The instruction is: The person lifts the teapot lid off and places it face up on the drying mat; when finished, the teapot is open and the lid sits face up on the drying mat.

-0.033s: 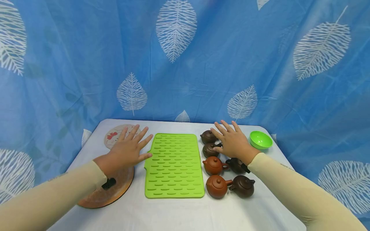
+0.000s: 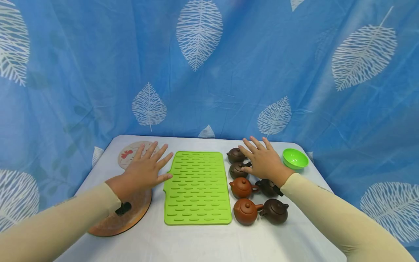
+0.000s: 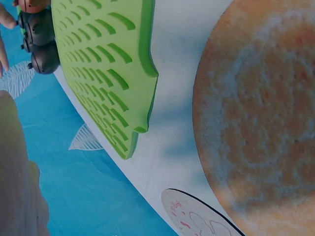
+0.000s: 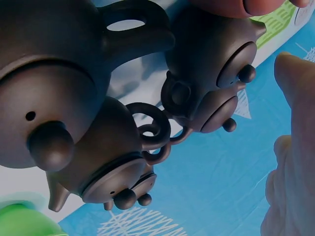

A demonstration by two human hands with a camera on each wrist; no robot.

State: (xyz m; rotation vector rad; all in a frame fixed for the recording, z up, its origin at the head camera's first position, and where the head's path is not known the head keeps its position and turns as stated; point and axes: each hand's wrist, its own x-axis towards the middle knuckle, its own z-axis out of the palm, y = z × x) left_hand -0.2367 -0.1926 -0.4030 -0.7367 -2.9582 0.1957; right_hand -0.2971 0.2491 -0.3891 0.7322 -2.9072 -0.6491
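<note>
My left hand (image 2: 142, 171), fingers spread, hovers over the left side of the table between two round mats and a green ridged silicone mat (image 2: 198, 187). It holds nothing. On the right, my right hand (image 2: 265, 160) is held with spread fingers above several dark brown teapots (image 2: 275, 211), hiding part of the group. Nothing is in it either. Two reddish-brown teapots (image 2: 245, 211) stand along the green mat's right edge. Close up in the right wrist view are lidded dark teapots (image 4: 115, 172) with loop handles, apart from the thumb (image 4: 295, 78).
A bright green bowl (image 2: 295, 160) sits at the back right. Partly under my left forearm lies a large round brown mat (image 2: 139, 211); behind it is a smaller pale round mat (image 2: 126, 154) with a red design. A blue leaf-print curtain (image 2: 235, 91) hangs behind the white-covered table (image 2: 199, 243).
</note>
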